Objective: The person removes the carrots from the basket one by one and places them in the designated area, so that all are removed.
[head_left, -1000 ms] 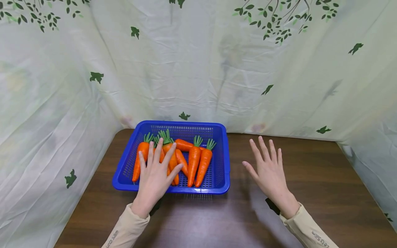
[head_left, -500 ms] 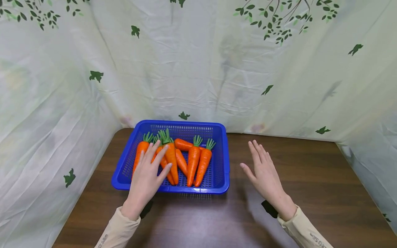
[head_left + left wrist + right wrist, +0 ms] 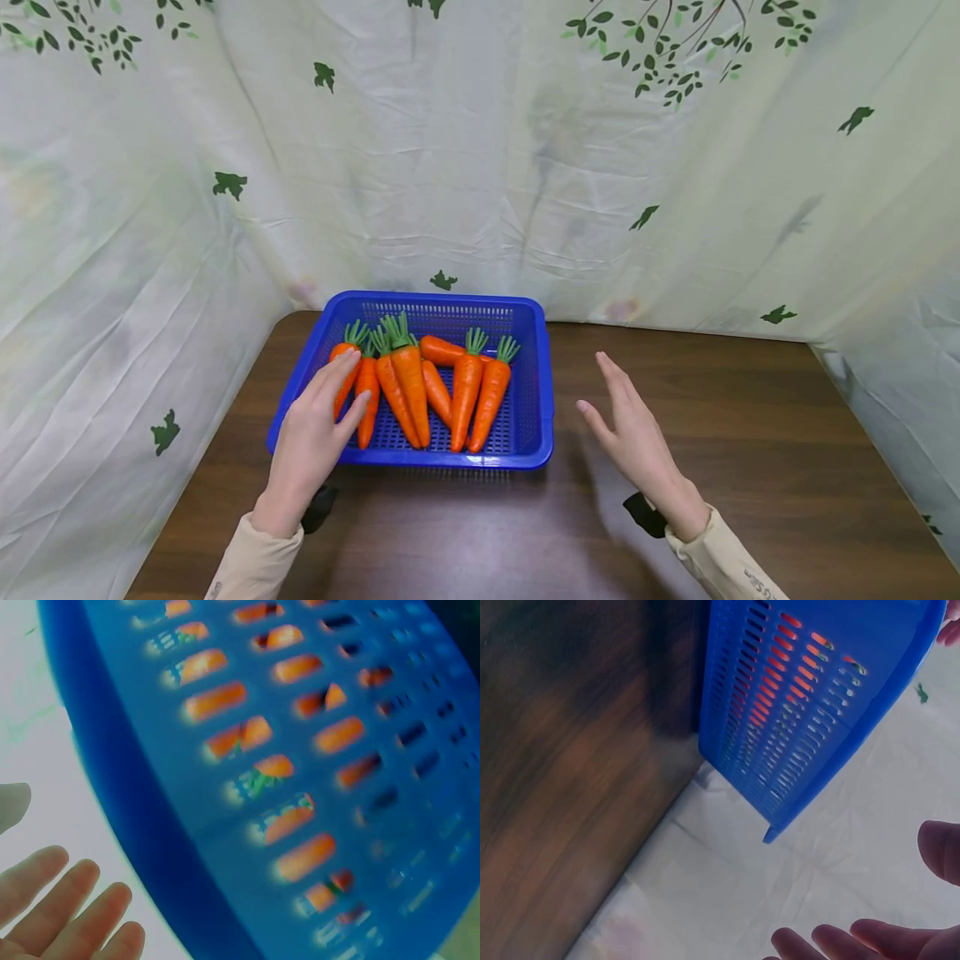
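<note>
A blue slotted plastic basket (image 3: 480,461) stands on the table with several orange carrots (image 3: 467,400) inside, their short green tops toward the back. Over the basket's left front part is my left hand (image 3: 307,437), fingers extended and thumb apart, holding nothing; it hides part of the leftmost carrot and the rim. In the left wrist view the slotted wall (image 3: 225,817) fills most of the picture, the fingers beside it. To the right of the basket, my right hand (image 3: 641,437) hovers above the table with straight fingers, apart from the basket and holding nothing.
The dark brown wooden table (image 3: 750,467) extends right of and in front of the basket. A pale cloth curtain (image 3: 480,167) printed with leaves hangs behind it and along both sides.
My left hand has moved left across the basket, uncovering carrots in its middle. The right hand has shifted slightly left and turned, its fingers drawing together. The basket and carrots have stayed put.
</note>
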